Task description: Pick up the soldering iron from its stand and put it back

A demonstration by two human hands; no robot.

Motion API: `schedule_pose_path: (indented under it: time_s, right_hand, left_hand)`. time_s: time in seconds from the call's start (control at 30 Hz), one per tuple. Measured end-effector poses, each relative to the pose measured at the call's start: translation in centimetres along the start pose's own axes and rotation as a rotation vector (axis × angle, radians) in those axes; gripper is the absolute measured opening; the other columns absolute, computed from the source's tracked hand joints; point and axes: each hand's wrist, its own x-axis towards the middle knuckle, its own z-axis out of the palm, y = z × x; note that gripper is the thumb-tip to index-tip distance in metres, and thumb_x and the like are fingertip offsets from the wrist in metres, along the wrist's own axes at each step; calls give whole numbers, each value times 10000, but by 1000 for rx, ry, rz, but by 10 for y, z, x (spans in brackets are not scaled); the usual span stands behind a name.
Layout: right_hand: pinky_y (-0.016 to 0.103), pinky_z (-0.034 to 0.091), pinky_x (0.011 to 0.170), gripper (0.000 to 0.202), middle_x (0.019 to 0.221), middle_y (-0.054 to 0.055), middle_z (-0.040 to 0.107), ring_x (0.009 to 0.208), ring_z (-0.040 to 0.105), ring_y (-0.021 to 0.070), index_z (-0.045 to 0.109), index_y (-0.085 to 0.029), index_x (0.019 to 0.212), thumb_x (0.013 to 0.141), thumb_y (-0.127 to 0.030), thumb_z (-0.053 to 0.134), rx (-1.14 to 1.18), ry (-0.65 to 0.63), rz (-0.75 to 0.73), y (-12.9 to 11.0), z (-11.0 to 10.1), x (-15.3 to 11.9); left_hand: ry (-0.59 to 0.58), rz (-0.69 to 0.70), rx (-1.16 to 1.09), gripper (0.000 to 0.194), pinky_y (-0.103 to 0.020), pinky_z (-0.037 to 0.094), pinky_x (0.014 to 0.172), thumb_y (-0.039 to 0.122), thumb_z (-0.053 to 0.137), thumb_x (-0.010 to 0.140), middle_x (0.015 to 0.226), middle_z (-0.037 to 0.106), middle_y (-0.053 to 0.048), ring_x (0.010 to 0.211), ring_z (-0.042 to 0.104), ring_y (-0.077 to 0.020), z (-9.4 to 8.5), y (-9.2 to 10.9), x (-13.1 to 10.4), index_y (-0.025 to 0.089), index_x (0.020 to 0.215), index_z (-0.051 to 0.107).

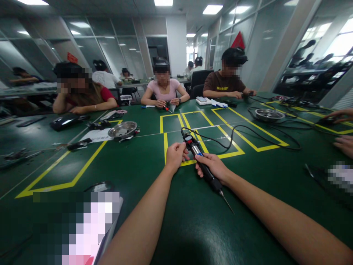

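Observation:
Just above the green table, a black electric screwdriver (209, 173) lies slantwise across my hands. Its thin bit points down towards me and to the right. My right hand (215, 167) is wrapped round the middle of its body. At the cord end, my left hand (175, 156) is closed, thumb and fingers pinching by the red and black tail part. A black cord (234, 132) leaves that end and loops away over the table to the right. The fingertips of my left hand are partly hidden.
Yellow tape (165, 147) marks rectangles on the green table (143, 165). Metal bowls stand at left (122, 129) and right (268, 114). A blurred-out bright screen (91, 224) lies near my left forearm. Several people sit around; another person's hands (344, 143) reach in at right.

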Motion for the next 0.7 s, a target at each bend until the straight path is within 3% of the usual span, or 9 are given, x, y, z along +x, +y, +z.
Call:
schedule_pose_path:
  time_s: [0.3, 0.7]
  right_hand:
    - [232, 494, 436, 310, 642, 51, 658, 460, 600, 127, 587, -127, 807, 810, -424, 677, 28, -6, -4, -4, 1, -2]
    - [231, 492, 431, 295, 677, 50, 667, 472, 600, 127, 594, -137, 886, 814, -412, 672, 75, -1, -5, -4, -2, -3]
  left_hand:
    - [-141, -112, -121, 378, -211, 411, 411, 488, 596, 824, 669, 654, -91, 494, 625, -149, -6, -3, 6, 116, 769, 571]
    - [-252, -87, -292, 367, -226, 457, 509, 450, 643, 808, 859, 684, -123, 627, 651, -147, -15, -7, 8, 99, 913, 610]
